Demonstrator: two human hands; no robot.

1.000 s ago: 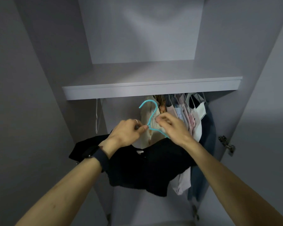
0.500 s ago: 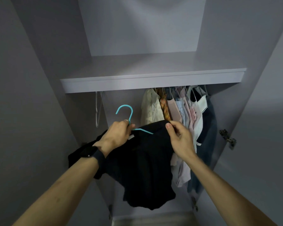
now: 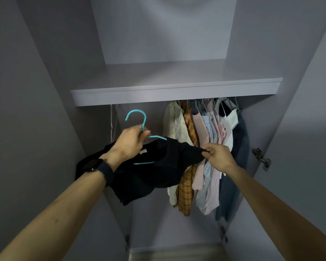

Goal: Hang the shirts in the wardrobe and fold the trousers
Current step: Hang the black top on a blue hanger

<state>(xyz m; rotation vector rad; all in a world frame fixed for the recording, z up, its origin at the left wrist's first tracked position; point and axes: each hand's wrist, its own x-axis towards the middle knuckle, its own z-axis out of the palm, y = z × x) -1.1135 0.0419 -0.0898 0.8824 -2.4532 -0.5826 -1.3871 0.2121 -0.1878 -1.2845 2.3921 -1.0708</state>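
Pale grey wardrobe point(image 3: 45, 91) walls close the view on both sides, and I look into it from below the shelf level. Nearest to me are the two bare forearms; the left wrist wears a dark watch point(image 3: 94, 165). My left hand point(image 3: 129, 142) is closed around the neck of a turquoise hanger point(image 3: 145, 120), with a ring point(image 3: 139, 127) on one finger, and the hook stands upright above the fist. The black shirt point(image 3: 158, 172) lies over this hanger and hangs down under the left wrist; a small white label point(image 3: 143, 152) shows near the collar. My right hand point(image 3: 217, 156) pinches the right edge of the black shirt between thumb and fingers and holds it out sideways. Just behind this hand a row of hung clothes point(image 3: 201, 147) fills the right part of the rail: cream, orange check, pink, pale blue stripes, white, and perhaps denim at the far right, where it is dark. Above them runs the grey shelf point(image 3: 177, 93). A metal hinge point(image 3: 261, 159) sits on the right wall.
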